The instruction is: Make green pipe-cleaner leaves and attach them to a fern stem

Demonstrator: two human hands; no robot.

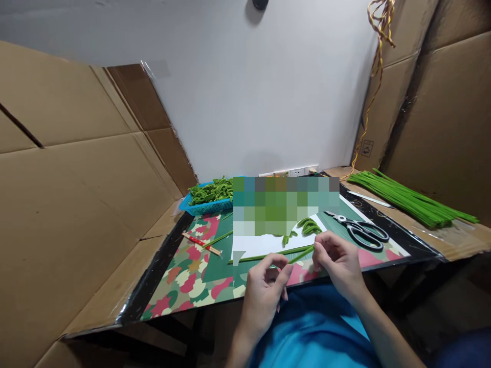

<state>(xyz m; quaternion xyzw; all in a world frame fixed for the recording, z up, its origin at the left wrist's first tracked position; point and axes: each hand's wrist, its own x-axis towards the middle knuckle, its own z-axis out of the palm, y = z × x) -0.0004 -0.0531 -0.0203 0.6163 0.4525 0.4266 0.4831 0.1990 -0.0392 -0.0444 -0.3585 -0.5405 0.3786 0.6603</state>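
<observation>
Probably light, soft, bendy: green strip point(301, 254), over near edge of desk point(406, 235), between my left hand point(268, 282) and right hand point(339, 261). Both pinch it, thumb to fingertips, palms loosely curled. Ends seem best hold.

Hands point(264, 286) pinching green strip point(301, 255), scissors point(342, 220) at right, blue basket point(207, 208) beyond

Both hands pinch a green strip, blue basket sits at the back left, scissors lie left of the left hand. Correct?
One error: the scissors lie on the right, just beyond the right hand, as the head view shows. The rest stands: both hands pinch the green strip, and the blue basket is at the back left.
</observation>
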